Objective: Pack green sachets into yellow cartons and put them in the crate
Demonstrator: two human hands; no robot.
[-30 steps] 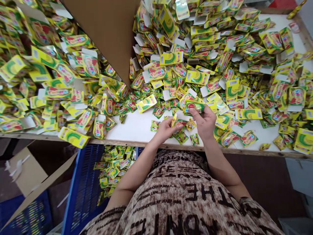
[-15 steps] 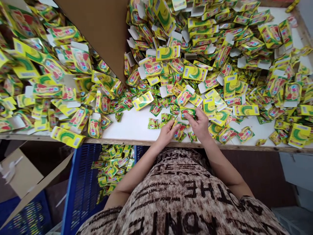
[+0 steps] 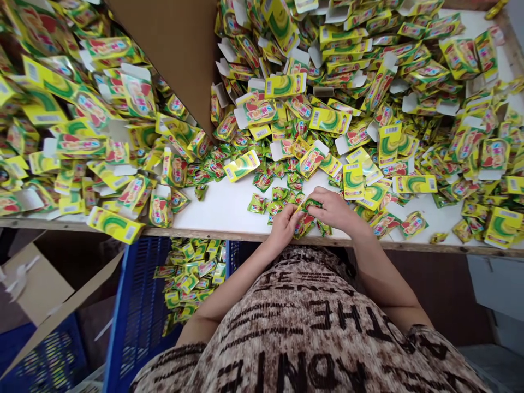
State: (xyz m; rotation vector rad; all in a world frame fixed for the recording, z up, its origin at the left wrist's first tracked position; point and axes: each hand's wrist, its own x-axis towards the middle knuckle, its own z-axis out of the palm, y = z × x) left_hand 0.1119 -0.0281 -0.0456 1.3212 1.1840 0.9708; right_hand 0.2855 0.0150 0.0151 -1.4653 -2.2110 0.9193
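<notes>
My left hand (image 3: pixel 285 224) is closed on a small yellow-green candy box, of which mostly a thin yellow edge shows. Touching it from the right, my right hand (image 3: pixel 333 210) pinches a green candy packet (image 3: pixel 313 203) against the box's upper end; the fingers partly cover both. Small wrapped candies (image 3: pixel 256 203) lie on the white tabletop (image 3: pixel 216 213) just left of and beyond my hands. Under my fingers is a green and red printed surface; I cannot tell whether it belongs to the held box.
Yellow-green candy boxes (image 3: pixel 329 121), several with open flaps, are heaped across the table. A brown cardboard panel (image 3: pixel 176 54) stands between heaps. Below the wooden table edge (image 3: pixel 245 236), a blue crate (image 3: pixel 139 305) holds filled boxes (image 3: pixel 196 273). An open carton (image 3: pixel 36 284) sits lower left.
My right hand has turned and moved down and left with the green packet, meeting the box in my left hand. The left hand stays almost in place.
</notes>
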